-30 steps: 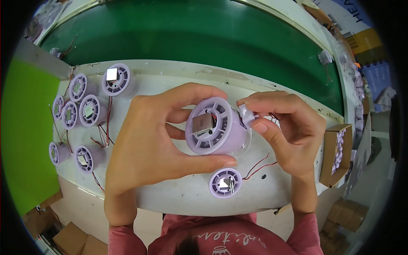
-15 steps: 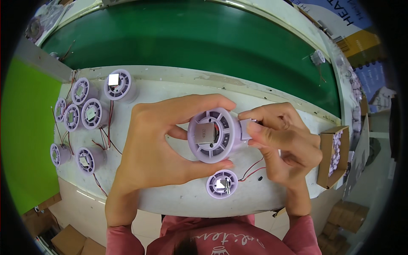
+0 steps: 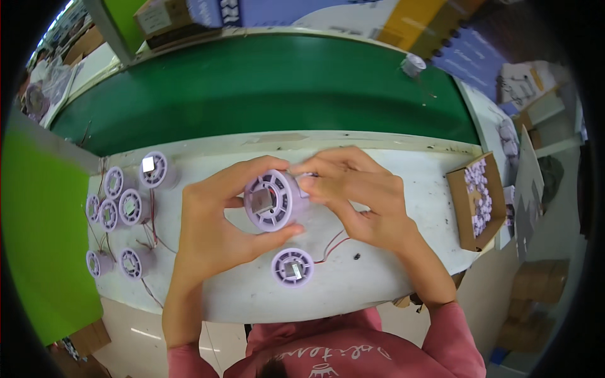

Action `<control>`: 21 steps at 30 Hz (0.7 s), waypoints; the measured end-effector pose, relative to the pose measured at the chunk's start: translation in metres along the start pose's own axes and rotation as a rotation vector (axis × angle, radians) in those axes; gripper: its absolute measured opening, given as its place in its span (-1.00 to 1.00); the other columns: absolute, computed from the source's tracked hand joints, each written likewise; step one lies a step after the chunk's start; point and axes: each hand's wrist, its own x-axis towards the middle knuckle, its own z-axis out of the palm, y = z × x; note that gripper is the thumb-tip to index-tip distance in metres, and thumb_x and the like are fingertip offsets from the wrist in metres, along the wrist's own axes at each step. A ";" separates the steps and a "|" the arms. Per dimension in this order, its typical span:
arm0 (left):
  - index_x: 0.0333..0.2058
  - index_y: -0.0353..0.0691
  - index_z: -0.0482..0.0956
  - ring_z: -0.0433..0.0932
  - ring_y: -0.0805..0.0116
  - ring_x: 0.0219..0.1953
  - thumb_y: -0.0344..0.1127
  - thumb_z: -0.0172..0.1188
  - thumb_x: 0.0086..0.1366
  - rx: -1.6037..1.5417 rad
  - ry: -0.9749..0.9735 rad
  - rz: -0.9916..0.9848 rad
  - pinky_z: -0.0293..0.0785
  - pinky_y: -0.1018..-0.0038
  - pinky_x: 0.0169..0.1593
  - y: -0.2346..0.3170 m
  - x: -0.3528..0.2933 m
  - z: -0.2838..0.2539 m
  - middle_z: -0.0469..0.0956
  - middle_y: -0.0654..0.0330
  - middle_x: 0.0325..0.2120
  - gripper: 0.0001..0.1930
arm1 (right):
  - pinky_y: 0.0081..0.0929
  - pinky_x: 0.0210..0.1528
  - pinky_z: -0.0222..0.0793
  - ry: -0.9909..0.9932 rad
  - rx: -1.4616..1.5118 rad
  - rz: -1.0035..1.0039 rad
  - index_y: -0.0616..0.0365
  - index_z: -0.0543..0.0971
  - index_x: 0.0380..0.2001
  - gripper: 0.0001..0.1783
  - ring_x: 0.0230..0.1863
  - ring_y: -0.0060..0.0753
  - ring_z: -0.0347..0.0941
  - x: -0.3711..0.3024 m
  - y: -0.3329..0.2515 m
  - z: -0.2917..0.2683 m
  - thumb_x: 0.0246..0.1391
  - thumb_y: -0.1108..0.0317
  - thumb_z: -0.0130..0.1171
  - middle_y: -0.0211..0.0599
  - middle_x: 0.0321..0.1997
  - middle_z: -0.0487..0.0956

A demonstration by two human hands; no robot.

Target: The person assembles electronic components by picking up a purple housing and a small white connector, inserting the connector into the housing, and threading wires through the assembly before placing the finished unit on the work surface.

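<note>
My left hand [image 3: 217, 220] grips a round lilac plastic fan housing [image 3: 272, 200] between thumb and fingers, its open face turned up toward me. My right hand [image 3: 362, 198] is at the housing's right rim, fingertips pinched on a small pale piece there; I cannot make out what it is. A second lilac housing [image 3: 292, 267] with red and black wires [image 3: 331, 244] lies on the white table [image 3: 403, 264] just below my hands.
Several more lilac housings [image 3: 123, 205] with wires lie at the table's left. A green conveyor belt [image 3: 271, 88] runs behind the table. A cardboard box [image 3: 476, 198] of small lilac parts stands at the right. Cartons lie on the floor.
My hands have drawn closer together and my right fingertips have moved onto the housing's right rim. The view has shifted, so hands and table sit further left.
</note>
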 end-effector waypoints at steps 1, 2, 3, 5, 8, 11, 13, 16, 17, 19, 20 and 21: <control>-0.06 -0.17 0.60 0.65 0.40 -0.30 -0.28 0.58 -0.23 0.051 0.045 0.047 0.58 0.50 -0.25 0.002 0.006 0.008 0.67 0.20 -0.25 -0.36 | -0.34 -0.12 0.54 -0.025 -0.061 0.005 0.12 0.68 -0.16 -0.63 -0.04 -0.09 0.52 0.001 0.001 -0.012 -0.12 0.60 0.29 -0.24 -0.06 0.65; -0.04 -0.18 0.58 0.66 0.32 -0.30 -0.29 0.57 -0.21 0.129 0.052 0.087 0.59 0.46 -0.21 0.001 0.008 0.010 0.66 0.16 -0.25 -0.35 | -0.27 0.05 0.49 -0.073 -0.128 -0.010 0.08 0.67 -0.10 -0.59 0.16 -0.06 0.41 0.004 -0.001 -0.025 -0.09 0.59 0.29 -0.29 0.07 0.60; -0.05 -0.19 0.58 0.66 0.31 -0.29 -0.29 0.57 -0.20 0.179 0.064 0.052 0.58 0.45 -0.21 0.001 0.012 0.009 0.66 0.14 -0.25 -0.37 | -0.27 0.05 0.49 -0.062 -0.156 -0.005 0.08 0.67 -0.10 -0.59 0.16 -0.06 0.41 0.002 -0.005 -0.038 -0.09 0.59 0.29 -0.29 0.07 0.60; -0.08 -0.23 0.57 0.67 0.29 -0.28 -0.31 0.56 -0.18 0.307 0.123 -0.064 0.58 0.45 -0.21 0.007 0.023 -0.007 0.66 0.06 -0.27 -0.40 | -0.24 0.10 0.47 0.052 -0.242 0.129 0.06 0.66 -0.06 -0.54 0.20 -0.09 0.39 -0.006 -0.011 -0.061 -0.11 0.61 0.29 -0.31 0.10 0.58; -0.09 -0.29 0.56 0.66 0.18 -0.26 -0.19 0.53 -0.14 0.578 0.235 -0.079 0.55 0.37 -0.19 -0.031 0.068 -0.045 0.65 0.00 -0.29 -0.40 | -0.29 0.18 0.39 0.136 -0.446 0.258 0.07 0.64 -0.04 -0.56 0.22 -0.17 0.39 -0.038 -0.006 -0.116 -0.06 0.60 0.29 -0.29 0.05 0.61; -0.06 -0.34 0.56 0.65 0.04 -0.26 -0.04 0.50 -0.13 0.846 0.271 -0.213 0.52 0.28 -0.13 -0.090 0.117 -0.088 0.65 -0.06 -0.30 -0.32 | -0.40 0.14 0.38 0.199 -0.689 0.477 0.13 0.63 -0.06 -0.64 0.13 -0.23 0.48 -0.081 -0.007 -0.175 0.01 0.54 0.28 -0.20 -0.03 0.64; -0.05 -0.26 0.54 0.62 -0.05 -0.15 -0.05 0.52 -0.15 0.973 0.129 -0.382 0.52 0.19 -0.09 -0.146 0.126 -0.131 0.63 -0.09 -0.20 -0.31 | -0.44 0.06 0.41 0.285 -0.680 0.612 0.15 0.63 -0.08 -0.68 0.00 -0.25 0.56 -0.119 0.003 -0.215 0.03 0.49 0.27 -0.18 -0.11 0.65; 0.03 -0.26 0.49 0.56 -0.07 -0.03 -0.01 0.52 -0.15 1.117 0.320 -0.180 0.51 0.13 -0.06 -0.164 0.118 -0.121 0.57 -0.11 -0.08 -0.24 | -0.45 -0.06 0.45 0.324 -0.744 0.951 0.16 0.63 -0.10 -0.70 -0.12 -0.32 0.62 -0.161 -0.001 -0.256 0.05 0.46 0.27 -0.18 -0.23 0.68; 0.09 -0.25 0.43 0.50 -0.07 0.05 -0.02 0.47 -0.06 1.075 0.275 -0.145 0.49 0.10 -0.01 -0.146 0.126 -0.106 0.52 -0.08 0.00 -0.24 | -0.40 -0.08 0.45 0.274 -0.768 1.079 0.17 0.62 -0.10 -0.69 -0.12 -0.26 0.61 -0.166 -0.004 -0.262 0.03 0.44 0.29 -0.18 -0.27 0.68; 0.07 -0.21 0.47 0.51 -0.04 0.04 -0.08 0.39 0.05 1.143 0.264 0.169 0.46 0.14 0.05 -0.189 0.160 -0.097 0.54 -0.05 -0.04 -0.38 | -0.31 -0.09 0.44 0.119 -0.894 0.951 0.16 0.61 -0.10 -0.67 -0.15 -0.17 0.58 -0.179 0.007 -0.264 0.01 0.42 0.31 -0.14 -0.26 0.67; 0.07 -0.21 0.49 0.52 -0.04 0.03 -0.10 0.35 0.11 1.168 0.245 0.399 0.46 0.18 0.06 -0.195 0.176 -0.078 0.56 -0.04 -0.05 -0.43 | -0.24 -0.09 0.42 0.064 -0.866 0.891 0.14 0.58 -0.04 -0.60 -0.18 -0.07 0.54 -0.194 0.025 -0.267 0.00 0.38 0.33 -0.12 -0.21 0.64; 0.07 -0.22 0.50 0.53 -0.04 0.01 -0.11 0.30 0.18 1.186 0.225 0.625 0.47 0.21 0.07 -0.194 0.192 -0.057 0.58 -0.03 -0.06 -0.48 | -0.24 -0.09 0.42 0.020 -0.860 0.866 0.14 0.55 -0.01 -0.57 -0.19 -0.07 0.54 -0.195 0.035 -0.262 0.01 0.36 0.34 -0.10 -0.19 0.62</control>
